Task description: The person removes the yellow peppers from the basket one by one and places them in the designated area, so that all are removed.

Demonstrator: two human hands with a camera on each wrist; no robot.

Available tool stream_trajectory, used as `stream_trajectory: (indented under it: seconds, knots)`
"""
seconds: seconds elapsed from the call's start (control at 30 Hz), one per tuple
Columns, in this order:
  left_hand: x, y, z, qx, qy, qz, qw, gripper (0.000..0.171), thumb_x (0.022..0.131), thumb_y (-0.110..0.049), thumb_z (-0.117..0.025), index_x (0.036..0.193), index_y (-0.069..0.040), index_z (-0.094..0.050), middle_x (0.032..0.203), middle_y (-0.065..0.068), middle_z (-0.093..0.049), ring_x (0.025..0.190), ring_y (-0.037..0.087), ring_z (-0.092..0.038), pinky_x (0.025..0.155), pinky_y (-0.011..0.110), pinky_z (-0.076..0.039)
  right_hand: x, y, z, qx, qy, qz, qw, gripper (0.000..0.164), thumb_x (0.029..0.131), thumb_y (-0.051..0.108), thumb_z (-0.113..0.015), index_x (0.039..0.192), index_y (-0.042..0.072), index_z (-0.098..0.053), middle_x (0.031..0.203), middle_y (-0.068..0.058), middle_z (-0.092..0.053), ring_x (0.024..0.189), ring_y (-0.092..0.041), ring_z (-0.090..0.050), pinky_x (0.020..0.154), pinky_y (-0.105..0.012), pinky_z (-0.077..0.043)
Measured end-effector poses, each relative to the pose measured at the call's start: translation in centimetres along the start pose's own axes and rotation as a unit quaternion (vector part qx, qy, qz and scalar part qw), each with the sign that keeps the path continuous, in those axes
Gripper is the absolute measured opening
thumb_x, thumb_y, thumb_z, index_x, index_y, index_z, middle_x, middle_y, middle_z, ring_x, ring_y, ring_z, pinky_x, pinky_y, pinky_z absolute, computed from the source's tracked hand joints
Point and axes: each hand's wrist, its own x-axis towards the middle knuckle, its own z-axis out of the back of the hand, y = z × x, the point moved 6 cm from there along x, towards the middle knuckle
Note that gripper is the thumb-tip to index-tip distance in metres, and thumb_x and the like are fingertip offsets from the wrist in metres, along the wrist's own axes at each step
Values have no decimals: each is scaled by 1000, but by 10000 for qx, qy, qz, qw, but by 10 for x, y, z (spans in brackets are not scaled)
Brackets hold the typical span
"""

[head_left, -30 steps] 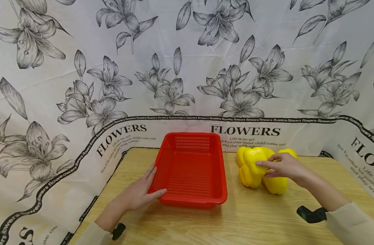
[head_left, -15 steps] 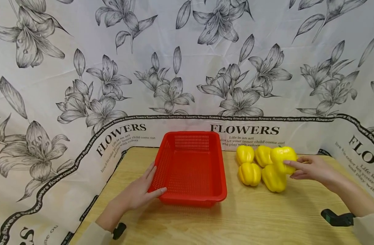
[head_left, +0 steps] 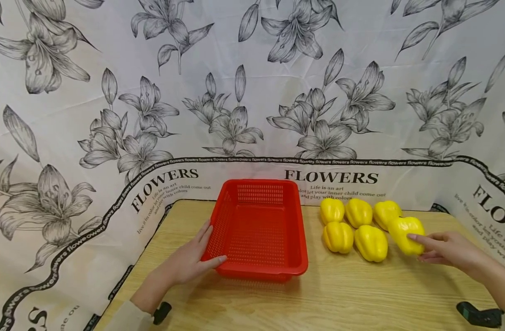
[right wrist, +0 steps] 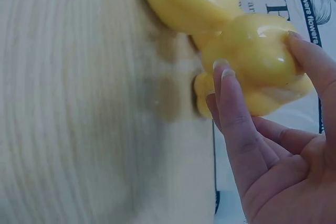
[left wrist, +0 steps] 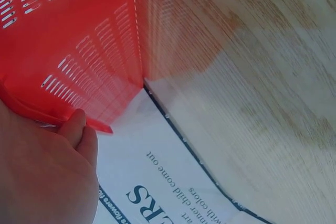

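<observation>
At the left edge of the red plastic basket (head_left: 260, 225), my left hand (head_left: 184, 264) holds the rim, thumb on top and fingers along the outer side. The left wrist view shows those fingertips at the rim of the slotted basket (left wrist: 68, 40). My right hand (head_left: 451, 250) pinches a yellow bell pepper (head_left: 407, 234) between thumb and fingers, to the right of the other peppers. From the right wrist, the thumb lies on one side of this bell pepper (right wrist: 257, 45) and the fingertips on the other. Nothing lies inside the basket.
Several more yellow bell peppers (head_left: 358, 213) sit in two rows right of the basket, three behind and two in front (head_left: 371, 243). The wooden table (head_left: 326, 299) meets a white flower-printed cloth (head_left: 252, 128) at the back and sides.
My right hand has carried a yellow bell pepper from over the left of the group to its right side and lower, uncovering the others. The left hand and basket have stayed put.
</observation>
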Motion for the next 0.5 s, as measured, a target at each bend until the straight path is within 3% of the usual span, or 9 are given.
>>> stream_trajectory:
  seconds: [0.37, 0.5]
  knots:
    - [-1, 2, 3, -82, 155, 18, 9998, 109, 89, -79, -52, 166, -12, -10, 173, -5, 1, 145, 34, -41, 109, 53, -45, 4, -30, -17, 460, 338, -145, 9983, 68, 109, 42, -47, 117, -25, -57, 95, -8, -72, 84, -18, -73, 80, -33, -61]
    - [2, 5, 6, -264, 141, 2, 9996, 110, 89, -78, -54, 166, -13, -10, 172, -7, 2, 147, 32, -37, 111, 54, -43, 10, -32, -15, 531, 469, 70, 9975, 73, 111, 40, -42, 124, -32, -48, 101, -10, -70, 88, -16, -72, 83, -33, -61]
